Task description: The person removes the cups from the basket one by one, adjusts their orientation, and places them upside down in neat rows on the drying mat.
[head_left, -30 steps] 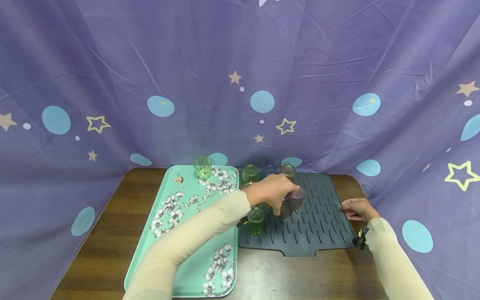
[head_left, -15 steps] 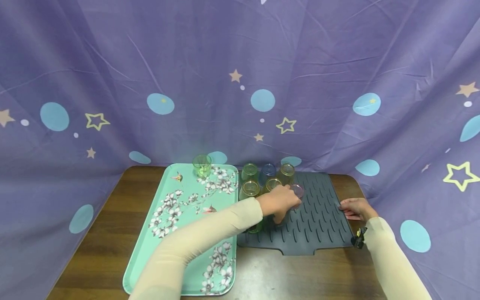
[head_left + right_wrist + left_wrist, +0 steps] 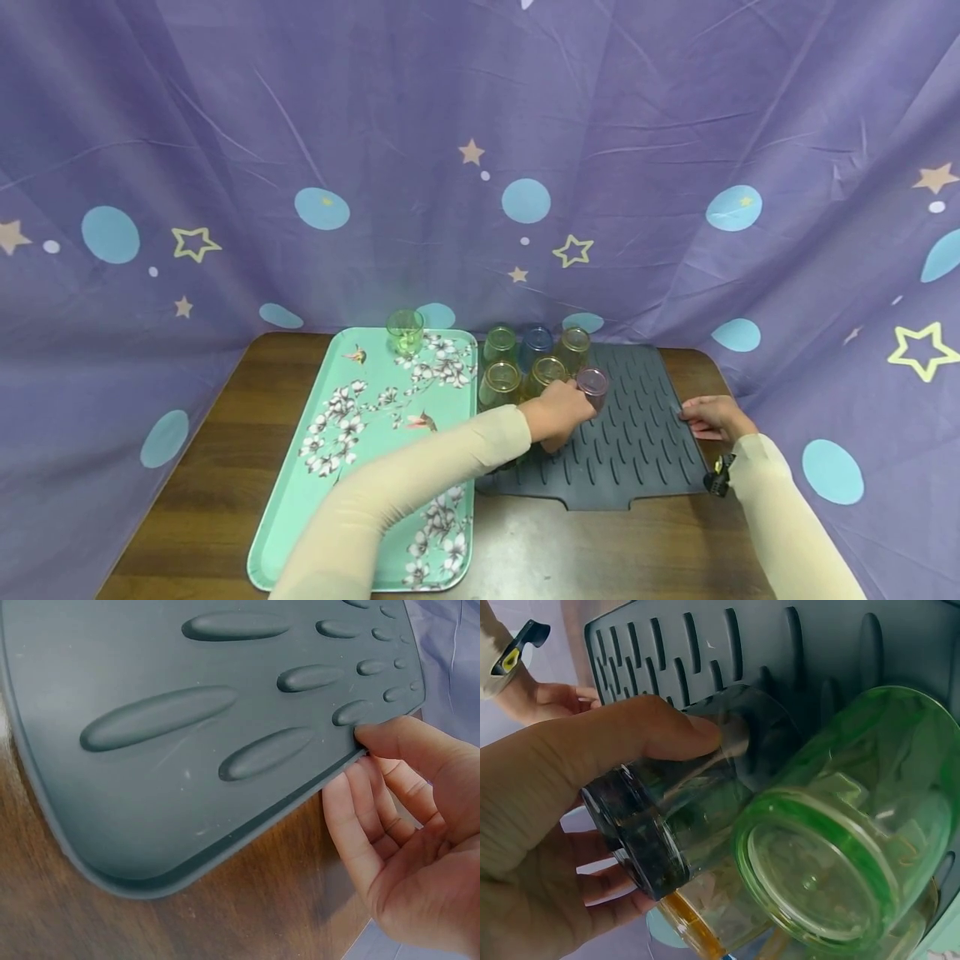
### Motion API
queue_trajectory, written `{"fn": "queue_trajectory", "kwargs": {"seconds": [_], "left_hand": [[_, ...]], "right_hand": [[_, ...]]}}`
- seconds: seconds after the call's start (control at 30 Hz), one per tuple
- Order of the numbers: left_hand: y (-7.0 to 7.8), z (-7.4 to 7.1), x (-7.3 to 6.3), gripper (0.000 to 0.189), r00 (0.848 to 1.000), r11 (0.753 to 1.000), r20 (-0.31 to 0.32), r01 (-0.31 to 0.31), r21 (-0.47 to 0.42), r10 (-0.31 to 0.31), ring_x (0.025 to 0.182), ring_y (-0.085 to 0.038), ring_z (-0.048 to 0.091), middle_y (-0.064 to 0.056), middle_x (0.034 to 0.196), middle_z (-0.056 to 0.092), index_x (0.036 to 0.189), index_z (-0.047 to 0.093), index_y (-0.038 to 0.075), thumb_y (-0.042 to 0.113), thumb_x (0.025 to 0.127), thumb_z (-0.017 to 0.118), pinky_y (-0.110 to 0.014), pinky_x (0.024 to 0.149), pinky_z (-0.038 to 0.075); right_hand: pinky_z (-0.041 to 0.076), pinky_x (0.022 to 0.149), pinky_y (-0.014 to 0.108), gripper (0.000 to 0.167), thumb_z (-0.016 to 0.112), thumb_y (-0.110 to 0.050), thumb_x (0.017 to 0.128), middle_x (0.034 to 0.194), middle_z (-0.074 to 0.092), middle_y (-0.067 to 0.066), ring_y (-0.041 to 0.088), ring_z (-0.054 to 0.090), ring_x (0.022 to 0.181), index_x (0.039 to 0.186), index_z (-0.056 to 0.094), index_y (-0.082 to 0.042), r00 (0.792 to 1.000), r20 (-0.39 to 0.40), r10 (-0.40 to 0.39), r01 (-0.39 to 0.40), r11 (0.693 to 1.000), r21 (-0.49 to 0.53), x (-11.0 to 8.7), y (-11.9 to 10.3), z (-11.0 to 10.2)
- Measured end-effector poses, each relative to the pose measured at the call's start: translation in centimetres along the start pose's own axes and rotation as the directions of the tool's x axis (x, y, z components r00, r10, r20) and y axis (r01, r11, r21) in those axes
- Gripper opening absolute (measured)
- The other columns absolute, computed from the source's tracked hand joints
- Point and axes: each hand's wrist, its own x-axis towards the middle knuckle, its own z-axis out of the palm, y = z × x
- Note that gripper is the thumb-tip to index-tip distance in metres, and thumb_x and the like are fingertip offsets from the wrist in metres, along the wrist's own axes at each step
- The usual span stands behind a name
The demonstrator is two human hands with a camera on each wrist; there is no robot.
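Observation:
In the head view my left hand [image 3: 558, 412] is low over the dark ribbed drying mat [image 3: 652, 433]. Its thumb and fingers grip a smoky grey drinking glass [image 3: 682, 832], which stands upside down on the mat in the left wrist view. Close beside that glass is an upturned green glass [image 3: 855, 825], which the left arm hides in the head view. An upturned pink glass [image 3: 594, 382] is just to the right of the left hand. At the mat's right edge my right hand [image 3: 420, 817] pinches the rim, thumb on top and fingers beneath.
Behind the left hand, upturned glasses stand in rows: amber ones [image 3: 501, 379], a green one [image 3: 500, 342] and a blue one [image 3: 537, 342]. A mint floral tray [image 3: 300, 500] adjoins the mat, with a light green glass [image 3: 406, 333] upright at its back. A purple curtain [image 3: 420, 150] hangs behind.
The left hand has moved slightly left and down with the grey glass, away from the pink glass and in beside the green one. The right hand keeps its place on the mat edge.

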Motion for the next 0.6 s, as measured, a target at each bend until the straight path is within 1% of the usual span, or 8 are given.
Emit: {"fn": "queue_trajectory", "kwargs": {"seconds": [0.1,0.23,0.3,0.4,0.53,0.6], "left_hand": [[0.4,0.0,0.3,0.061,1.000,1.000,0.004,0.028,0.004,-0.028,0.115,-0.018,0.062,0.006,0.131,0.068,0.134,0.065,0.036,0.028,0.076,0.085,-0.033,0.081,0.059],[1.0,0.1,0.6,0.048,0.996,0.996,0.009,0.084,0.040,-0.085,0.108,-0.016,0.065,0.006,0.123,0.072,0.124,0.071,0.031,0.031,0.077,0.083,-0.032,0.082,0.060],[1.3,0.3,0.8,0.046,0.994,0.992,0.011,0.110,0.058,-0.110,0.105,-0.015,0.065,0.007,0.121,0.072,0.121,0.072,0.030,0.032,0.076,0.084,-0.031,0.081,0.059],[1.7,0.6,1.0,0.046,0.990,0.987,0.023,0.138,0.076,-0.140,0.104,-0.014,0.064,0.008,0.120,0.072,0.120,0.072,0.031,0.033,0.076,0.084,-0.030,0.080,0.058],[2.0,0.8,1.2,0.043,0.987,0.984,0.037,0.154,0.092,-0.157,0.102,-0.014,0.062,0.008,0.119,0.072,0.122,0.070,0.031,0.035,0.080,0.080,-0.030,0.078,0.057],[2.0,0.9,1.3,0.043,0.986,0.983,0.048,0.157,0.091,-0.162,0.102,-0.014,0.061,0.009,0.118,0.072,0.122,0.070,0.032,0.035,0.081,0.081,-0.030,0.079,0.057]], "right_hand": [[0.061,0.064,0.026,0.007,0.065,-0.004,0.094,0.067,0.062,-0.004,0.008,0.063,0.063,0.090,0.069,-0.009,1.000,-0.007,0.002,-0.002,1.000,0.000,0.1,0.1,0.0],[0.061,0.064,0.026,0.007,0.066,-0.004,0.094,0.067,0.063,-0.004,0.008,0.064,0.063,0.090,0.069,-0.009,1.000,0.006,0.004,-0.004,1.000,0.006,0.2,0.4,0.1],[0.061,0.063,0.026,0.006,0.067,-0.004,0.093,0.067,0.063,-0.004,0.008,0.064,0.063,0.090,0.069,-0.009,1.000,0.005,0.012,-0.012,1.000,0.016,0.2,0.3,0.2],[0.061,0.064,0.026,0.006,0.066,-0.004,0.094,0.068,0.063,-0.004,0.008,0.064,0.063,0.090,0.069,-0.008,1.000,0.009,0.007,-0.007,1.000,0.011,0.1,0.2,0.2],[0.060,0.064,0.026,0.007,0.066,-0.004,0.093,0.067,0.063,-0.005,0.008,0.064,0.063,0.089,0.068,-0.009,1.000,0.000,0.002,-0.002,1.000,0.012,0.1,0.1,0.1],[0.060,0.064,0.025,0.007,0.066,-0.004,0.093,0.067,0.063,-0.005,0.008,0.064,0.063,0.090,0.068,-0.009,1.000,0.002,-0.001,0.001,1.000,0.016,0.0,0.0,0.1]]}}
